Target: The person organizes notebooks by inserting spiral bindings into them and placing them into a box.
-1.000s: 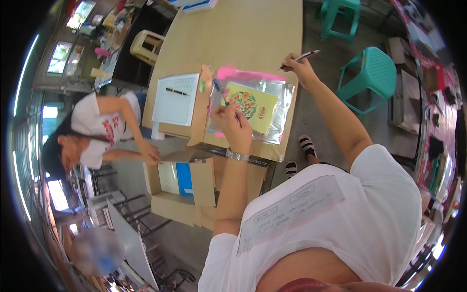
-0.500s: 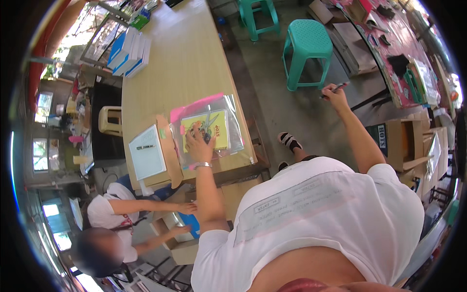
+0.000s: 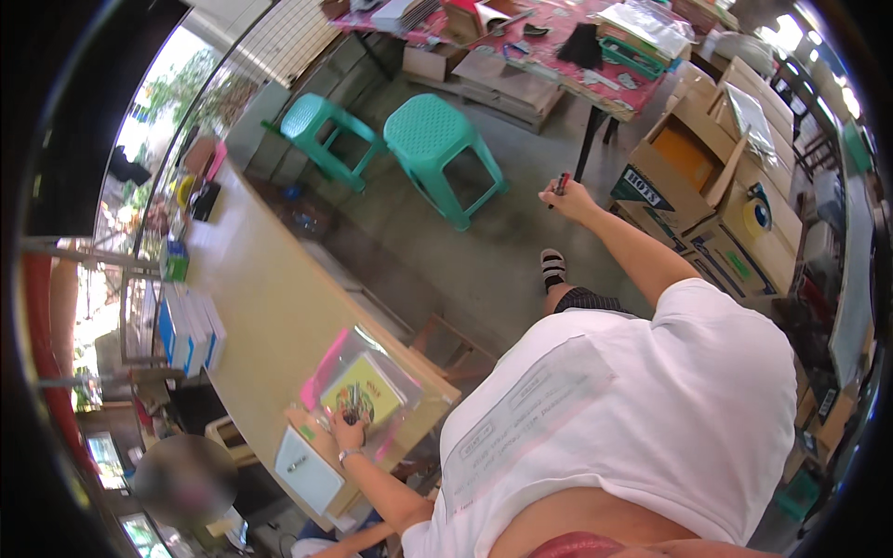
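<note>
My left hand [image 3: 350, 431] reaches over the near end of the wooden table, its fingers closed around the dark handles of a pair of scissors [image 3: 354, 394]. Beneath them lies a yellow-green notebook [image 3: 377, 379], on or in a clear plastic case with a pink edge [image 3: 326, 365]; which of the two I cannot tell. Out to the right, away from the table, my right hand [image 3: 579, 203] grips a black-and-red marker [image 3: 560, 185] above the floor.
Beside the notebook are a light-blue pad [image 3: 309, 470] with a pen and a brown cardboard piece [image 3: 321, 437]. Blue-and-white books [image 3: 191, 330] stand farther along the table [image 3: 246, 279]. Green stools [image 3: 430, 126], cardboard boxes [image 3: 684, 163] and a pink-covered table [image 3: 619, 91] surround the floor. Another person [image 3: 349, 539] is at lower left.
The view has swung to the right, bringing in more boxes and the pink-covered table. My left hand has closed on the scissors and shifted toward the cardboard piece. The marker stays in my right hand.
</note>
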`<action>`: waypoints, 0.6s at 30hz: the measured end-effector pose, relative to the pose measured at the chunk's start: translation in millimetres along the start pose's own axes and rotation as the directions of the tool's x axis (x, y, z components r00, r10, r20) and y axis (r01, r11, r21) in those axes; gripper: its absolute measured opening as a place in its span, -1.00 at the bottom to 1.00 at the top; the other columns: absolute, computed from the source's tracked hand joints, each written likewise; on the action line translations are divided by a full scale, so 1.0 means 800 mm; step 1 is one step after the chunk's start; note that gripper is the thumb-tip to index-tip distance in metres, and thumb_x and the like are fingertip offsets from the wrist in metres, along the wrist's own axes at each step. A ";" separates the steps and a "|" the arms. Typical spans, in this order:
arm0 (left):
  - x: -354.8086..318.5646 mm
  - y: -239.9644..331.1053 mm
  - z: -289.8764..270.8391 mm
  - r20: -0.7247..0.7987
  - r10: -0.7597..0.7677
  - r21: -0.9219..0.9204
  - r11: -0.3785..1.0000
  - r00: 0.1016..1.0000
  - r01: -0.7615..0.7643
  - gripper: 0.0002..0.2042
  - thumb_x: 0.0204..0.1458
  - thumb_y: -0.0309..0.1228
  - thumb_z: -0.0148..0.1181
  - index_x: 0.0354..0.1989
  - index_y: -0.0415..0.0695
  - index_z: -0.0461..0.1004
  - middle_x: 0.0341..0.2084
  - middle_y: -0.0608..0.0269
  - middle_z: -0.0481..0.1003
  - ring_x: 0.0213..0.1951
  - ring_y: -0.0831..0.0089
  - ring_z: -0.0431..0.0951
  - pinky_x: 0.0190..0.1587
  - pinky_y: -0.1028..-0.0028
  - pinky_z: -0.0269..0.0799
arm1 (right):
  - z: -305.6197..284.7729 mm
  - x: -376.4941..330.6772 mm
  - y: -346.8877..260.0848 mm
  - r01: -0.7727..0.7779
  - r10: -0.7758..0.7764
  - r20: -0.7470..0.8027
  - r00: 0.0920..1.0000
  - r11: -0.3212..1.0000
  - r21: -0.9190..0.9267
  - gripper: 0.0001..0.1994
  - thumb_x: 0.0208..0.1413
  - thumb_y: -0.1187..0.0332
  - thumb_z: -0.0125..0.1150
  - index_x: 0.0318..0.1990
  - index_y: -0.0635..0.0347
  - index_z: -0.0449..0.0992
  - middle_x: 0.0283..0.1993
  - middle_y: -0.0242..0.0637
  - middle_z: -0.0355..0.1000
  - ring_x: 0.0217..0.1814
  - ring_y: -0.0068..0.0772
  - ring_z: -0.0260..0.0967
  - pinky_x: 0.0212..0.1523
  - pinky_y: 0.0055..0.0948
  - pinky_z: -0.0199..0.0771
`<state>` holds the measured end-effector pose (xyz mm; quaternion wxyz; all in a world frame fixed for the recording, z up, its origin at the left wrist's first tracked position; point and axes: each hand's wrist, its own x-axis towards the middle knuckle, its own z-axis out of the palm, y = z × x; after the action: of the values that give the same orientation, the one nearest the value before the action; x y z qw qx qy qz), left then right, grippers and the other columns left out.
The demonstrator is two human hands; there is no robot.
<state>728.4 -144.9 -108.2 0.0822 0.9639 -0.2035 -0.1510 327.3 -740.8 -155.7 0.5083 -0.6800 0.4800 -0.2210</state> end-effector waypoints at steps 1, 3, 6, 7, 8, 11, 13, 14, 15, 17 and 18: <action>0.004 0.037 -0.009 -0.022 -0.039 0.017 0.999 0.999 0.040 -0.37 -0.13 -0.32 0.39 0.17 -0.19 0.32 0.16 -0.10 0.29 0.25 -0.04 0.24 0.31 0.12 0.16 | -0.011 0.011 0.000 -0.072 0.071 0.008 0.997 0.997 0.029 -0.75 0.11 0.18 0.29 -0.35 0.19 0.50 -0.52 -0.38 0.44 -0.42 -0.58 0.41 -0.37 -0.44 0.44; 0.016 0.058 -0.030 -0.243 0.169 -0.090 0.977 0.955 -0.195 -0.36 0.00 -0.40 0.25 0.28 -0.24 0.19 0.24 -0.08 0.25 0.28 0.04 0.24 0.31 0.18 0.18 | -0.009 0.038 -0.022 -0.200 0.193 0.050 0.980 0.951 0.237 -0.74 0.16 0.16 0.25 -0.27 0.17 0.44 -0.55 -0.41 0.37 -0.46 -0.55 0.37 -0.45 -0.42 0.41; 0.003 0.350 -0.092 -0.278 0.474 -0.728 0.464 0.835 -0.505 -0.42 0.09 -0.44 0.14 0.32 -0.24 0.16 0.25 -0.02 0.26 0.26 0.14 0.31 0.29 0.24 0.22 | -0.047 0.085 0.019 -0.295 0.333 -0.026 0.943 0.867 0.401 -0.73 0.20 0.16 0.19 -0.16 0.13 0.35 -0.59 -0.45 0.24 -0.56 -0.53 0.25 -0.56 -0.40 0.33; -0.007 0.429 -0.110 -0.347 0.613 -0.837 0.138 0.709 -0.529 -0.44 0.12 -0.44 0.11 0.32 -0.26 0.17 0.23 -0.02 0.28 0.23 0.16 0.34 0.28 0.25 0.24 | -0.055 0.108 0.027 -0.298 0.352 -0.048 0.935 0.850 0.434 -0.73 0.21 0.16 0.17 -0.13 0.12 0.32 -0.60 -0.46 0.19 -0.60 -0.53 0.20 -0.60 -0.40 0.30; -0.019 0.490 -0.125 -0.321 0.743 -0.910 -0.070 0.588 -0.409 -0.47 0.14 -0.44 0.08 0.30 -0.30 0.17 0.21 -0.04 0.30 0.21 0.15 0.36 0.26 0.22 0.25 | -0.061 0.131 0.021 -0.308 0.375 -0.081 0.924 0.850 0.427 -0.74 0.22 0.17 0.15 -0.13 0.11 0.31 -0.61 -0.47 0.17 -0.62 -0.53 0.15 -0.62 -0.40 0.27; -0.053 0.675 -0.146 -0.384 0.923 -0.913 -0.382 -0.018 -0.139 -0.51 0.15 -0.48 0.03 0.28 -0.28 0.21 0.12 -0.21 0.34 0.15 -0.05 0.40 0.22 -0.02 0.25 | -0.083 0.182 0.037 -0.359 0.479 -0.175 0.860 0.813 0.458 -0.78 0.22 0.20 0.13 -0.18 0.09 0.30 -0.61 -0.46 0.12 -0.67 -0.53 0.06 -0.66 -0.41 0.21; -0.079 0.782 -0.170 -0.316 0.864 -0.947 -0.310 -0.393 0.080 -0.56 0.15 -0.51 -0.01 0.24 -0.27 0.28 0.03 -0.23 0.39 0.08 -0.06 0.44 0.16 -0.02 0.31 | -0.111 0.229 0.060 -0.355 0.534 -0.191 0.824 0.747 0.562 -0.81 0.20 0.22 0.13 -0.26 0.08 0.30 -0.61 -0.45 0.13 -0.67 -0.53 0.06 -0.66 -0.43 0.21; -0.093 0.818 -0.179 -0.288 0.832 -0.955 -0.216 -0.473 0.201 -0.61 0.13 -0.54 -0.03 0.16 -0.29 0.34 -0.01 -0.20 0.41 0.03 -0.04 0.45 0.11 0.03 0.32 | -0.114 0.249 0.063 -0.340 0.569 -0.149 0.809 0.659 0.670 -0.83 0.20 0.25 0.12 -0.29 0.07 0.29 -0.61 -0.45 0.13 -0.67 -0.53 0.06 -0.66 -0.43 0.21; -0.099 0.848 -0.181 -0.303 0.787 -0.939 -0.150 -0.537 0.310 -0.62 0.09 -0.57 -0.03 0.12 -0.30 0.37 -0.03 -0.15 0.41 0.00 0.00 0.44 0.08 0.10 0.33 | -0.129 0.267 0.073 -0.313 0.607 -0.121 0.786 0.559 0.768 -0.84 0.19 0.27 0.10 -0.33 0.07 0.28 -0.61 -0.44 0.13 -0.67 -0.53 0.06 -0.67 -0.44 0.20; -0.104 0.900 -0.181 -0.350 0.703 -0.879 -0.018 -0.620 0.476 -0.58 -0.04 -0.63 -0.01 0.08 -0.33 0.37 -0.08 -0.04 0.40 -0.03 0.07 0.43 0.06 0.25 0.33 | -0.159 0.304 0.088 -0.255 0.676 -0.098 0.731 0.403 0.879 -0.85 0.18 0.31 0.07 -0.39 0.06 0.26 -0.61 -0.44 0.13 -0.67 -0.53 0.06 -0.68 -0.45 0.19; -0.101 0.923 -0.173 -0.388 0.659 -0.835 0.045 -0.645 0.549 -0.53 -0.12 -0.67 0.01 0.08 -0.34 0.35 -0.09 0.01 0.38 -0.04 0.11 0.42 0.07 0.34 0.32 | -0.178 0.323 0.098 -0.220 0.719 -0.112 0.686 0.351 0.910 -0.85 0.17 0.34 0.06 -0.41 0.06 0.26 -0.61 -0.44 0.14 -0.67 -0.53 0.07 -0.69 -0.45 0.19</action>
<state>431.6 -764.7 205.4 0.3438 -0.2071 -0.5359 -0.7427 295.0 -1037.4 -220.2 0.6682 -0.0836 0.6034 -0.4271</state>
